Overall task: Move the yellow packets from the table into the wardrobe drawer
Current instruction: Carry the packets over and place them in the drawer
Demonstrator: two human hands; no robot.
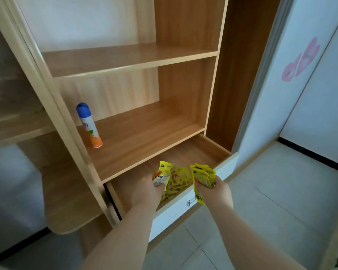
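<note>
Over the drawer (193, 151), left hand (144, 191) and right hand (217, 190) each grip yellow packets (203, 176); fingertips hidden.

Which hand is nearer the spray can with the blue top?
Left. The left hand, gripping yellow packets, is below and right of the spray can; the right hand is farther right.
</note>
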